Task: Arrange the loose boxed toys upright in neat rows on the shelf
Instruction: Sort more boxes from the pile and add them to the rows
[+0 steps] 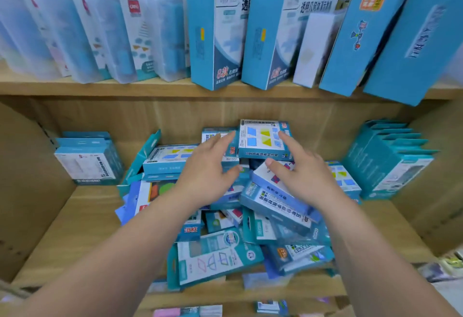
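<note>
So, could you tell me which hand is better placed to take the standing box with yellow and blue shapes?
Probably the right hand: it reaches onto the front of the box, while the left hand is over the neighbouring box beside it.

Both bare arms reach up from the bottom corners toward the middle of the frame. The left forearm (pixel 112 254) rises from the lower left and the right forearm (pixel 370 254) from the lower right, so they converge. The left hand (pixel 205 173) and right hand (pixel 304 173) sit side by side just apart at frame centre, backs to the camera. Their fingers are extended and slightly spread, thumbs angled inward toward each other, and neither hand grips anything.
</note>
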`<state>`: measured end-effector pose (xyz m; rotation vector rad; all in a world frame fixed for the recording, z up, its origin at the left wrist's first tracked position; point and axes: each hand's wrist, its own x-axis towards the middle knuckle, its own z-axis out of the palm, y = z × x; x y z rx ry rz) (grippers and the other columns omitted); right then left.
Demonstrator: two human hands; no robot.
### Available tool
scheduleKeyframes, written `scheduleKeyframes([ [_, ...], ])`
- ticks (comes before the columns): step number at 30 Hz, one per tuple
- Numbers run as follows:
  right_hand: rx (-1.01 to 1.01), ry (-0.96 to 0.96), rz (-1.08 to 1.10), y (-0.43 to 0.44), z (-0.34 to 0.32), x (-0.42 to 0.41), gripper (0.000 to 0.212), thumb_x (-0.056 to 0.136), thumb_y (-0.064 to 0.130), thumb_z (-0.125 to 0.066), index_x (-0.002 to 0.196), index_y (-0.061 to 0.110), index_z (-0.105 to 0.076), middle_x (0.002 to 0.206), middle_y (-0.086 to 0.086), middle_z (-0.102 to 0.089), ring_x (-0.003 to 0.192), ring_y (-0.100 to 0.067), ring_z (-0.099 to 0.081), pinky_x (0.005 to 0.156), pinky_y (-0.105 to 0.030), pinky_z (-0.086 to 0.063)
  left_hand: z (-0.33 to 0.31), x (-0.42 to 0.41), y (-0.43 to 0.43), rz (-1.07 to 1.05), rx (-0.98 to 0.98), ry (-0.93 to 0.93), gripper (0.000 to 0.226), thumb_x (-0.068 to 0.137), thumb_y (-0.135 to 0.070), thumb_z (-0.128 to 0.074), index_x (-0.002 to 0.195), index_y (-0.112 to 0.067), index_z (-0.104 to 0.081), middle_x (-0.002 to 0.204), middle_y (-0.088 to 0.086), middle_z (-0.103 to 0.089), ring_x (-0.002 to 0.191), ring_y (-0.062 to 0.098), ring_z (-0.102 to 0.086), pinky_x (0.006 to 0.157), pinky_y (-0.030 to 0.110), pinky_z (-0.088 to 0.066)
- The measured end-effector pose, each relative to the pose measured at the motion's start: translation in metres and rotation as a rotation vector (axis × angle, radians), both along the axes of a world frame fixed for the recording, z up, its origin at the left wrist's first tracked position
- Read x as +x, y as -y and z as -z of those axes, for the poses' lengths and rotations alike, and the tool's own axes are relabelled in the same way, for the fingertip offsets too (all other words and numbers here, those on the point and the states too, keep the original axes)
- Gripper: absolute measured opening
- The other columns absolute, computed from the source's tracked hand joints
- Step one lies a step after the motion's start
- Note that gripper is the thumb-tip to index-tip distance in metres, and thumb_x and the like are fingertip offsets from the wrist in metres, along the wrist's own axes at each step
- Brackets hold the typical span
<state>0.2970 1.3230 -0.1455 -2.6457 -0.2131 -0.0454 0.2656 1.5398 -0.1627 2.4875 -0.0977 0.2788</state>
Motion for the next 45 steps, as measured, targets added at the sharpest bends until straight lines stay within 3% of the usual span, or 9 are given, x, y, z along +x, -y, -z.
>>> scheduleKeyframes([
  [5, 0.086, 0.061, -0.033, 0.003, 0.005, 0.0, 0.06, 0.089, 0.063, -0.056, 0.144, 0.042, -0.045, 0.134, -0.003, -0.058, 0.135, -0.03, -0.042, 0.112, -0.052, -0.032, -0.002, 0.004, 0.032, 0.035, 0.113, -0.071, 0.068, 0.1, -0.031, -0.053, 0.158, -0.027, -0.018, 0.161, 0.003, -0.03, 0.15, 0.019, -0.017, 0.123, 0.04, -0.01],
  [10, 0.213, 0.185, -0.037, 0.001, 0.005, -0.015, 0.053, 0.091, 0.049, -0.065, 0.14, 0.031, -0.056, 0.127, -0.005, -0.062, 0.136, -0.032, -0.043, 0.112, -0.052, -0.032, 0.006, -0.003, 0.038, -0.045, -0.178, 0.002, 0.059, 0.1, -0.027, -0.052, 0.155, -0.03, -0.032, 0.161, 0.002, -0.032, 0.15, 0.018, -0.022, 0.121, 0.041, -0.025],
  [17, 0.51, 0.22, -0.048, -0.01, 0.002, -0.041, 0.037, 0.091, 0.041, -0.066, 0.128, 0.041, -0.061, 0.122, 0.019, -0.053, 0.1, 0.004, -0.053, 0.081, -0.002, -0.036, 0.001, -0.031, 0.032, -0.062, -0.319, 0.199, 0.054, 0.1, -0.022, -0.056, 0.15, -0.035, -0.039, 0.159, -0.011, -0.032, 0.15, -0.001, -0.012, 0.123, 0.029, -0.015],
  [21, 0.847, 0.172, 0.014, -0.034, 0.0, -0.05, 0.004, 0.092, 0.036, -0.069, 0.093, 0.034, -0.071, 0.115, 0.0, -0.063, 0.083, -0.008, -0.065, 0.077, -0.014, -0.047, 0.005, -0.047, 0.014, -0.131, -0.232, 0.343, 0.054, 0.095, -0.037, -0.053, 0.147, -0.036, -0.043, 0.154, -0.014, -0.038, 0.152, 0.006, -0.009, 0.123, 0.037, -0.016],
  [25, 1.051, 0.069, 0.047, -0.064, 0.005, -0.057, 0.015, 0.085, 0.037, -0.073, 0.091, 0.027, -0.063, 0.107, -0.007, -0.069, 0.079, -0.02, -0.072, 0.073, -0.045, -0.059, 0.013, -0.067, -0.015, -0.185, -0.232, 0.326, 0.053, 0.089, -0.049, -0.049, 0.142, -0.045, -0.045, 0.146, -0.031, -0.043, 0.152, 0.005, -0.01, 0.121, 0.042, -0.023],
  [28, 1.199, -0.038, 0.027, -0.093, 0.007, -0.063, 0.031, 0.088, 0.009, -0.073, 0.104, 0.033, -0.061, 0.106, 0.012, -0.07, 0.077, -0.01, -0.071, 0.069, -0.032, -0.056, 0.019, -0.083, -0.044, -0.218, -0.259, 0.341, 0.049, 0.088, -0.048, -0.051, 0.137, -0.047, -0.047, 0.142, -0.037, -0.044, 0.151, 0.005, -0.013, 0.118, 0.031, -0.026],
  [36, 1.263, -0.24, 0.023, -0.195, 0.024, -0.088, 0.039, 0.093, 0.004, -0.064, 0.113, 0.038, -0.065, 0.11, 0.003, -0.073, 0.096, -0.016, -0.072, 0.084, -0.036, -0.055, 0.019, -0.111, -0.117, -0.544, -0.579, 0.386, 0.063, 0.085, -0.052, -0.068, 0.14, -0.048, -0.039, 0.159, -0.01, -0.021, 0.137, -0.02, -0.021, 0.109, 0.005, -0.021],
  [40, 1.192, -0.244, -0.047, -0.241, 0.033, -0.097, 0.039, 0.091, 0.001, -0.067, 0.114, 0.032, -0.064, 0.107, 0.006, -0.07, 0.09, -0.004, -0.069, 0.079, -0.025, -0.056, 0.022, -0.113, -0.146, -0.506, -1.256, 0.223, 0.071, 0.088, -0.037, -0.07, 0.144, -0.046, -0.028, 0.132, -0.012, -0.063, 0.116, 0.012, -0.065, 0.09, 0.033, -0.056],
  [45, 0.797, -0.235, -0.158, -0.269, 0.041, -0.085, 0.033, 0.085, 0.018, -0.076, 0.107, 0.036, -0.06, 0.107, 0.016, -0.068, 0.089, -0.008, -0.069, 0.083, -0.037, -0.057, 0.022, -0.119, -0.197, -0.563, -1.191, 0.244, 0.067, 0.094, -0.006, -0.064, 0.141, -0.039, -0.03, 0.116, -0.015, -0.068, 0.099, 0.017, -0.073, 0.07, 0.036, -0.06],
])
